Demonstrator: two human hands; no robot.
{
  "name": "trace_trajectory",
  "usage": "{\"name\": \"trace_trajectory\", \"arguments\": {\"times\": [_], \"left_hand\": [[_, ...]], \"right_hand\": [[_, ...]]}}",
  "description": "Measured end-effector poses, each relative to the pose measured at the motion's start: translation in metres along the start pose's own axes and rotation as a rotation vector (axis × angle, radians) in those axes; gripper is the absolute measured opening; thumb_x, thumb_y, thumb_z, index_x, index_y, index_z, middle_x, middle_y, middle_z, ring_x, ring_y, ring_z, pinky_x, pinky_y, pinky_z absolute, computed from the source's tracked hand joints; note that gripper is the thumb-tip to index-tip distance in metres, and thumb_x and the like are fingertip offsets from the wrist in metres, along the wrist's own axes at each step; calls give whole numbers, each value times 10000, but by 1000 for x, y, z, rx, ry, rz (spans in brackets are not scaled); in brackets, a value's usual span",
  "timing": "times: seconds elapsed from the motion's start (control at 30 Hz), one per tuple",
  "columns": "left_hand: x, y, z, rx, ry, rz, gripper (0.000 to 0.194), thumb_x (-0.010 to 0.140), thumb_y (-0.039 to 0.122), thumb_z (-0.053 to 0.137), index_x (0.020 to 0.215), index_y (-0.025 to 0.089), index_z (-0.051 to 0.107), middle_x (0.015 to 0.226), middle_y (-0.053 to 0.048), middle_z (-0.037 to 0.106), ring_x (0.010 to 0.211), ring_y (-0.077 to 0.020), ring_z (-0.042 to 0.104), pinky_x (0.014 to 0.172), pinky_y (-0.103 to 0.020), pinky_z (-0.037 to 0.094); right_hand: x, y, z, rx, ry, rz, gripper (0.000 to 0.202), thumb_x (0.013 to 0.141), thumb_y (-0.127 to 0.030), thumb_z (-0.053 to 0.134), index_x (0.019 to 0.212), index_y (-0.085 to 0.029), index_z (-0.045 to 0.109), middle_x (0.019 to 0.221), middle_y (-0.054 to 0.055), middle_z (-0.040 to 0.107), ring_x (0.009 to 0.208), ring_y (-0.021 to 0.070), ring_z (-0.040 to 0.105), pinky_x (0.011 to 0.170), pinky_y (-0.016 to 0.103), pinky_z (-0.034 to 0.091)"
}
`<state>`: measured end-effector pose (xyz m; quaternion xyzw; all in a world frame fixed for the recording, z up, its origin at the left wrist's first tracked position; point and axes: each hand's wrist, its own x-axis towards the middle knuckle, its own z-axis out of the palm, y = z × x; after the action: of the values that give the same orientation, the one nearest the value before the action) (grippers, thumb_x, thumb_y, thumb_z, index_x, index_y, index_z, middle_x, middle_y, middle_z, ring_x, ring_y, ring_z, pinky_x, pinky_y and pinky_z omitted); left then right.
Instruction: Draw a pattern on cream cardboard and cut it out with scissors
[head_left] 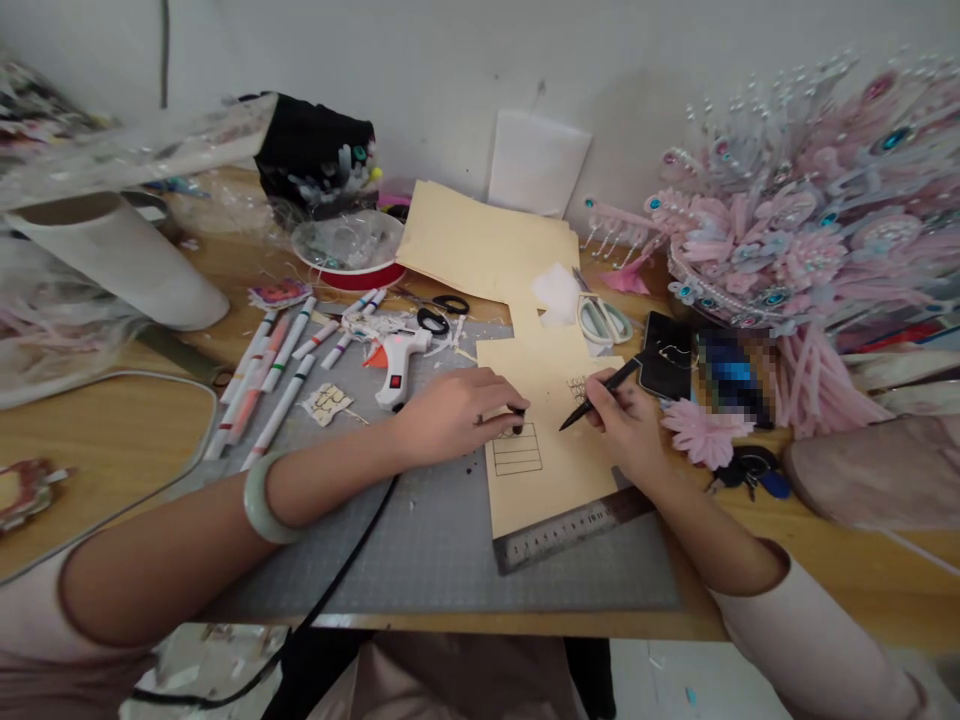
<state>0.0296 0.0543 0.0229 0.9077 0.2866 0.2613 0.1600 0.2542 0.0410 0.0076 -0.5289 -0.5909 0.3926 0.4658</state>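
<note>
My right hand (626,425) is closed round a black pen (601,392), its tip pointing down and left, just over a tan card sheet (555,500). My left hand (465,415) lies across the card's left edge, fingertips pinching a small black piece (518,420) whose kind I cannot make out. Below those fingertips, a drawn rectangle split by lines (517,455) shows on the card. More small drawn lines (577,388) sit beside my right fingers. Along the card's lower edge lies a steel ruler (566,530), its right end near my right wrist.
A grey cutting mat (420,560) covers the desk. To the left are a white glue gun (401,365), several markers (289,345) and black-handled scissors (433,318). Tan sheets (480,240) lie behind. On the right are a phone (666,350), keys (750,470) and a pink beaded headdress (787,240).
</note>
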Motion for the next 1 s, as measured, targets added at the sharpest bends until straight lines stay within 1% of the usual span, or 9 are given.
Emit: {"name": "trace_trajectory", "arguments": {"times": [0.07, 0.17, 0.3, 0.43, 0.63, 1.0], "left_hand": [[2, 1, 3, 9, 26, 5, 149, 867, 219, 537, 945, 143, 639, 866, -54, 684, 815, -178, 616, 723, -285, 472], [1, 0, 7, 8, 67, -4, 165, 880, 221, 509, 952, 145, 637, 886, -69, 685, 825, -180, 619, 732, -294, 473], [-4, -2, 8, 5, 114, -13, 162, 881, 221, 511, 955, 151, 637, 892, -67, 688, 819, -175, 620, 730, -295, 470], [-5, -3, 9, -4, 102, 7, 165, 887, 218, 504, 960, 151, 637, 886, -63, 691, 803, -167, 621, 726, -285, 465], [-6, -2, 10, 6, 64, 21, 172, 893, 221, 498, 978, 156, 631, 901, -55, 688, 838, -168, 619, 752, -283, 458], [-6, -4, 10, 24, 82, 42, 166, 884, 188, 503, 969, 154, 641, 908, -52, 690, 828, -166, 620, 746, -279, 457]], "right_hand": [[-2, 5, -1, 22, 38, -5, 288, 795, -452, 541, 691, -190, 487, 513, -62, 414, 454, 73, 386, 423, 207, 289], [-1, 10, 0, 64, 79, 30, 299, 775, -470, 559, 693, -190, 494, 518, -59, 424, 450, 71, 387, 415, 206, 296], [0, 11, 1, 110, 90, 73, 302, 752, -473, 582, 695, -192, 490, 529, -60, 423, 438, 67, 378, 400, 205, 294], [-1, 11, 1, 98, 73, 79, 307, 752, -480, 577, 690, -194, 481, 539, -60, 419, 427, 65, 373, 390, 205, 294], [-3, 12, 0, 75, 38, 45, 282, 779, -454, 569, 710, -190, 501, 545, -56, 434, 446, 67, 402, 404, 199, 305], [-3, 12, 1, 40, 4, 28, 301, 792, -481, 550, 714, -195, 500, 534, -56, 430, 434, 71, 397, 397, 206, 301]]}}
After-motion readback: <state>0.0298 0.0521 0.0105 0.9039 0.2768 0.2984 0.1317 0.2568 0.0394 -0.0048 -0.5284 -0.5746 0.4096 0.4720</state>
